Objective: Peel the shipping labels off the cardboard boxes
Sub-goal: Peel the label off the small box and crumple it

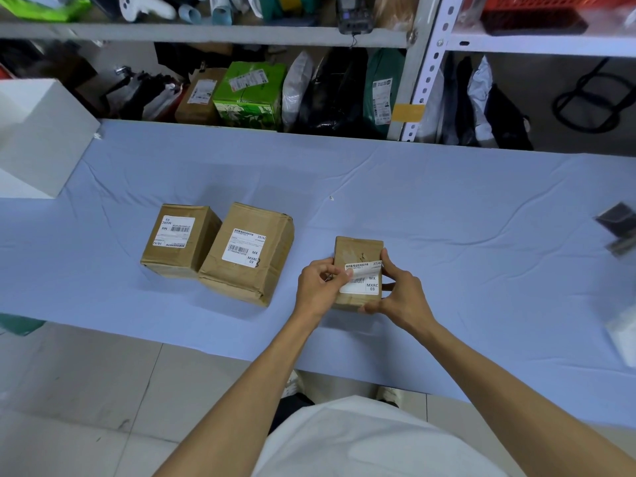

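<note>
The blue-covered surface [447, 201] is bounded at the back by a metal shelf [206, 32] packed with parcels and at the left by a white block [38, 132]. Wide bare cloth is left open behind the boxes and to their right. A small box [358, 249] is held near the front edge, apart from 2 larger boxes that are set touching each other to its left. Its label [364, 287] is printed "37/42", "MX" and "MXRC 03", and its upper left corner is lifted off the cardboard. On the middle box [275, 235] "39/42", "MX" and "MXRC 03" are printed. On the left box [192, 253] "38/42" and "MX" are read upside down. Both forearms are stretched forward. The lifted corner is pinched by the fingers [332, 270] of the left hand [316, 284], and the small box's right side is gripped by the right hand [402, 294].
</note>
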